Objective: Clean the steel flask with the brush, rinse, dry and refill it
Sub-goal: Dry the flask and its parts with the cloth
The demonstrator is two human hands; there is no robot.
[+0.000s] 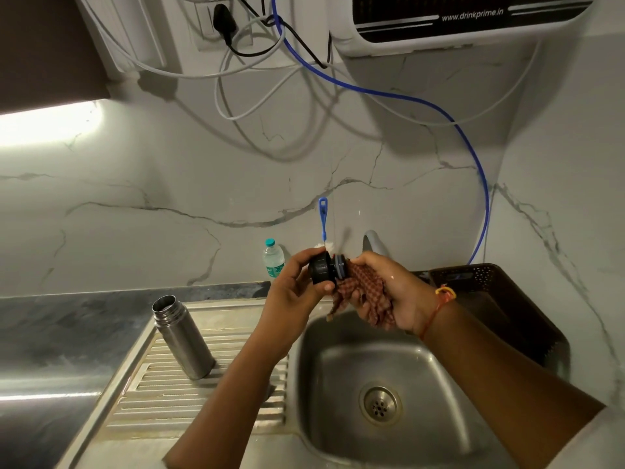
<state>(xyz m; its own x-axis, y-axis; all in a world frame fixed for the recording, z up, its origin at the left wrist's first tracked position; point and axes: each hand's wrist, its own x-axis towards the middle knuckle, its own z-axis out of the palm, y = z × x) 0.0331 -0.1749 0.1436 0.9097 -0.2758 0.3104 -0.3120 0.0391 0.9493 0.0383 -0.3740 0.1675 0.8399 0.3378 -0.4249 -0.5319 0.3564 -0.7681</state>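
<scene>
Head view: the left hand (294, 292) grips the black flask cap (324, 267) above the rear edge of the sink basin (338, 367), thumb and fingers curled round its rim. The cap axis runs horizontally, with the stopper end pointing at the right hand (395, 292). The right hand holds a bunched checked cloth (367, 289), fingers closed round it, and the cloth touches the stopper end. This appears to be the drying step for the cap. The steel flask (182, 336) stands uncapped on the drainboard (203, 411) toward its rear left corner, long axis upright, mouth up, well apart from both hands. It lies to the left of and below the cap, so the left hand is the nearer one. The ribbed drainboard between flask and basin carries nothing. The brush (323, 220) stands behind the cap at the basin's rear edge, a plastic bottle (273, 258) just left of it. A dark basket (490, 275) borders the basin's right edge.
</scene>
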